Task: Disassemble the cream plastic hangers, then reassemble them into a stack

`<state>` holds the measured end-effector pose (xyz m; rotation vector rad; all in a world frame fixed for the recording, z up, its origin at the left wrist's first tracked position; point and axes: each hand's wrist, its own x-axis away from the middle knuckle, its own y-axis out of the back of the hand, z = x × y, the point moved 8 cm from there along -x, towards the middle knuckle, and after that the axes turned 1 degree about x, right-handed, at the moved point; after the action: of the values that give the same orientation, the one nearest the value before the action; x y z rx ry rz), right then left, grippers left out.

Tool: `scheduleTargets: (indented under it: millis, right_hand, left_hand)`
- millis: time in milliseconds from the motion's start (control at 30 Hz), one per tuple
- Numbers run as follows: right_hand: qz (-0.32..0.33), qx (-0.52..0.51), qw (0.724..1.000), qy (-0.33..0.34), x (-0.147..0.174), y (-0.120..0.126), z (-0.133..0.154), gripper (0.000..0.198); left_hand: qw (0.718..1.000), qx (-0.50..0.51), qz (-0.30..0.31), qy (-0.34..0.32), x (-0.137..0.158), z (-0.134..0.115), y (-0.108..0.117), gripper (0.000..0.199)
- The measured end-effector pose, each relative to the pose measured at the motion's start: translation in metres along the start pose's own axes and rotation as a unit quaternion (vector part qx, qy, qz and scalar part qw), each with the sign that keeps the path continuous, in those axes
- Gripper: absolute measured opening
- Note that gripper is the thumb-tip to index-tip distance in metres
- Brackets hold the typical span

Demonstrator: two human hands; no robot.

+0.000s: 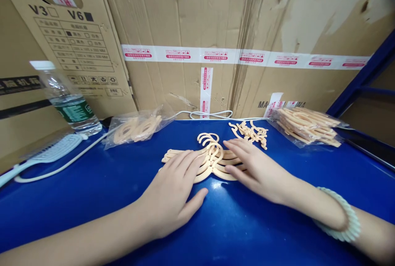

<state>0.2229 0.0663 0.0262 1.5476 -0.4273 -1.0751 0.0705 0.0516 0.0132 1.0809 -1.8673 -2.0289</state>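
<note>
So we're looking at a bunch of cream-coloured hangers (212, 170) on a blue table (231, 225), overlapped in a row with their hooks fanned out, and they sit right between and under the fingers of both hands. Our left hand (174, 194) lies palm down with its fingers side by side and fairly straight, resting over the left arms of the hangers, thumb sticking out wide toward us. Our right hand (262, 171) is at the other end, fingers stretched out over the right arms and thumb spread well away from them, so there's a wide gap and no closed grip on either side, as far as we can see. There's a beaded bracelet (353, 217) on that wrist.

Just beyond the right fingertips we've got a loose heap of small curvy pieces (251, 134), same colour. Farther out to the right of those fingers is a clear bag (305, 124) stuffed with more cream parts. Past the left fingers, off to their left, there's another bag (135, 128) holding pieces we can't make out clearly, then a water bottle (75, 111) and a pale blue hairbrush (52, 150). Big cardboard boxes (185, 19) stand beyond all the fingers.
</note>
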Motion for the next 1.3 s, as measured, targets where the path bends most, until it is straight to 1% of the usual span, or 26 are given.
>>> scheduleTargets:
  millis: [100, 200, 367, 567, 700, 833, 1033, 1200, 1300]
  right_hand:
    - [0.055, 0.064, 0.996, 0.028, 0.007, -0.02, 0.015, 0.067]
    - [0.086, 0.086, 0.992, 0.013, 0.01, -0.03, 0.012, 0.073]
    - [0.103, 0.08, 0.991, -0.032, 0.01, -0.033, 0.0, 0.08]
    - [0.11, 0.07, 0.991, -0.042, 0.011, -0.035, -0.001, 0.085]
    - [0.111, 0.067, 0.99, -0.053, 0.012, -0.038, -0.007, 0.079]
    - [0.119, 0.075, 0.989, -0.043, 0.011, -0.043, -0.01, 0.07]
    - [0.095, 0.07, 0.993, -0.026, 0.006, -0.039, -0.012, 0.06]
    - [0.116, 0.015, 0.993, 0.001, 0.002, -0.034, -0.01, 0.048]
    - [0.114, -0.01, 0.993, 0.005, 0.0, -0.031, -0.011, 0.044]
  left_hand:
    - [0.998, -0.039, 0.041, 0.012, 0.002, 0.003, -0.011, 0.062]
    - [0.996, -0.054, 0.065, 0.019, 0.003, 0.007, -0.018, 0.063]
    - [0.996, -0.054, 0.049, 0.042, 0.004, 0.014, -0.021, 0.06]
    - [0.997, -0.035, 0.045, 0.049, 0.003, 0.018, -0.021, 0.061]
    - [0.997, -0.009, 0.062, 0.053, -0.001, 0.022, -0.019, 0.052]
    - [0.994, 0.007, 0.088, 0.057, -0.004, 0.026, -0.019, 0.045]
    - [0.996, 0.014, 0.069, 0.061, -0.007, 0.031, -0.018, 0.042]
    - [0.996, 0.019, 0.063, 0.052, -0.008, 0.034, -0.018, 0.042]
    - [0.997, 0.024, 0.057, 0.053, -0.009, 0.037, -0.017, 0.041]
